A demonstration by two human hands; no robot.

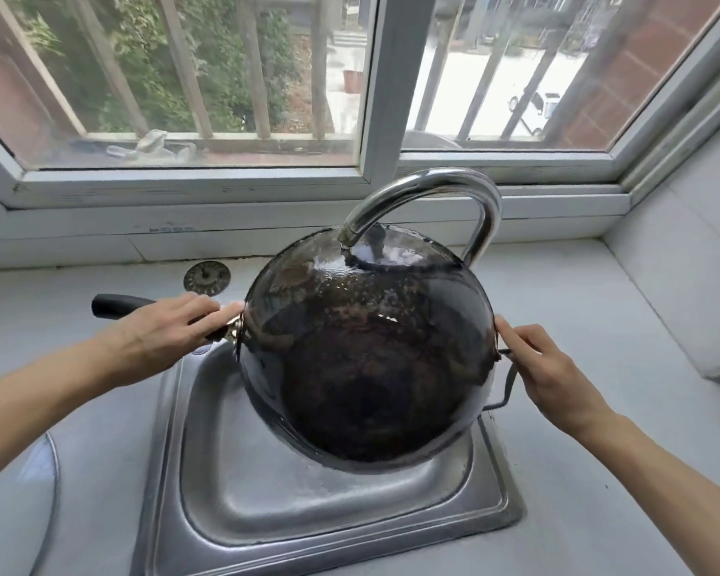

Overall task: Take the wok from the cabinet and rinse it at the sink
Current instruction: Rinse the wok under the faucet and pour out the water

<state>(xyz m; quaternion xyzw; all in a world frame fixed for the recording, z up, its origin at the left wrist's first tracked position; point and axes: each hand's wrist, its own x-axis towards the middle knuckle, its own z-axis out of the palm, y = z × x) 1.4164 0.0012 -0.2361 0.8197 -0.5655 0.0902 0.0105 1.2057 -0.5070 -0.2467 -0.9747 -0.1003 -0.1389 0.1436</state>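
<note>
The left hand [171,326] grips the long handle [117,304] at its root; the right hand [553,376] pinches the wire loop handle [506,392] opposite. Between both grips, the wok [366,347] hangs tilted over the sink [308,513], underside up beneath the faucet [429,201]. Judged heavy, rigid and wet-slick: keep both handles held. The bench [599,492] surrounds the sink.
</note>
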